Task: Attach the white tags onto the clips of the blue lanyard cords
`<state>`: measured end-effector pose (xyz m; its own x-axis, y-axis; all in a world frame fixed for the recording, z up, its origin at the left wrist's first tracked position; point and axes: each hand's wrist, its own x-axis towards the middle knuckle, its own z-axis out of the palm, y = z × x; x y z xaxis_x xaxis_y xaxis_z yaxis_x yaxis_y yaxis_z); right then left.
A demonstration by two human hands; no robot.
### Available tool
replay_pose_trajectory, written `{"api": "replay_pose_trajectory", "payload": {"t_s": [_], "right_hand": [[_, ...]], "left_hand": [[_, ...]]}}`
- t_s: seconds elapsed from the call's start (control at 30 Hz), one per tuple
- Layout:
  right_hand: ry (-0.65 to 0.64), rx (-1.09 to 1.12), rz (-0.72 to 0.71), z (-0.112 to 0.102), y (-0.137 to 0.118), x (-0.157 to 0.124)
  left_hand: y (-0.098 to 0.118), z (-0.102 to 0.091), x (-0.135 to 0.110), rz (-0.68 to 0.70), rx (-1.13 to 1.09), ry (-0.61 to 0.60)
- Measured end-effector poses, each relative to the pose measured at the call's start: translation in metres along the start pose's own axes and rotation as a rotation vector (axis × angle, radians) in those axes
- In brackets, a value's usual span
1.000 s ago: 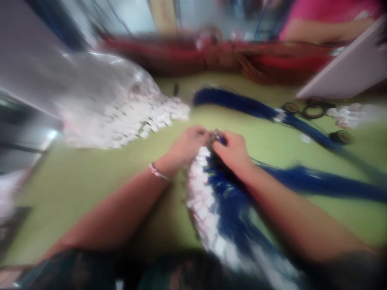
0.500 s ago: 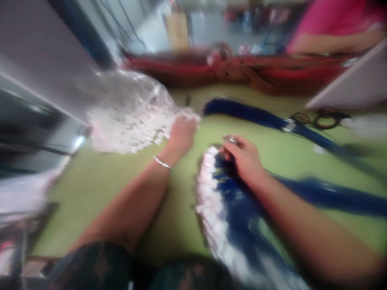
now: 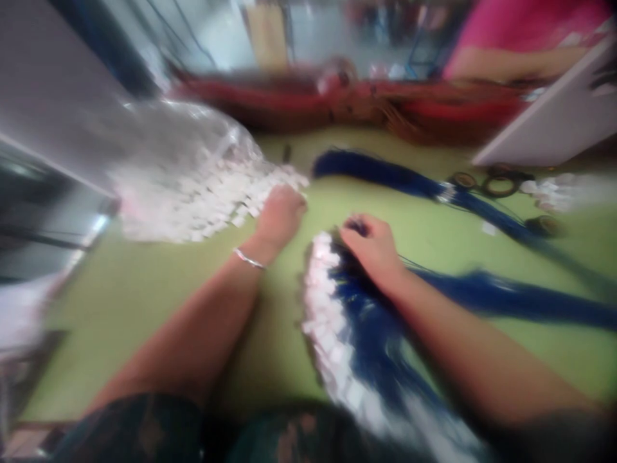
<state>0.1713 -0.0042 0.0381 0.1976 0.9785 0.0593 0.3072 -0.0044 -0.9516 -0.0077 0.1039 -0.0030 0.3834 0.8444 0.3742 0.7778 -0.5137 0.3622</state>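
Note:
My left hand (image 3: 282, 215) rests at the right edge of a pile of small white plastic connectors (image 3: 207, 199), which spill from a clear plastic bag (image 3: 193, 128). Its fingers are curled down, and whatever they hold is hidden. My right hand (image 3: 371, 241) is closed in a pinch, with dark blue wire ends showing blurrily between thumb and fingers. Below it lies a fan of blue wires (image 3: 371, 321), their ends tipped with a row of white connectors (image 3: 325, 308). Blue wires (image 3: 482, 292) also run off to the right behind my right forearm.
A tied bundle of blue wires (image 3: 385, 172) lies farther back on the green tabletop (image 3: 168, 308). Near it are black-handled scissors (image 3: 501, 183) and more white pieces (image 3: 554, 191). Red and brown wires (image 3: 409, 109) line the back edge. A person in a pink sleeve (image 3: 525, 26) is beyond.
The view has shifted slightly, so most things sit farther left. My left hand stays at the pile's edge. My right hand remains pinched above the wire fan, its fingers turned a little.

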Motion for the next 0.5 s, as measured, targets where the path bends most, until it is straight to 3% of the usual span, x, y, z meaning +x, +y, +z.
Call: {"api": "replay_pose_trajectory", "payload": {"t_s": [0.13, 0.23, 0.33, 0.5], "right_hand": [[-0.023, 0.000, 0.001, 0.000, 0.001, 0.002], [-0.008, 0.022, 0.008, -0.001, 0.003, 0.003], [0.023, 0.041, 0.008, -0.001, 0.005, 0.003], [0.088, 0.022, -0.041, -0.001, 0.006, 0.004]], "left_hand": [[-0.001, -0.002, -0.004, -0.069, -0.171, 0.012], [0.010, -0.005, -0.006, -0.228, -0.518, 0.052], [0.030, -0.007, -0.009, -0.446, -0.957, -0.058], [0.059, -0.010, -0.016, -0.512, -1.412, -0.264]]}}
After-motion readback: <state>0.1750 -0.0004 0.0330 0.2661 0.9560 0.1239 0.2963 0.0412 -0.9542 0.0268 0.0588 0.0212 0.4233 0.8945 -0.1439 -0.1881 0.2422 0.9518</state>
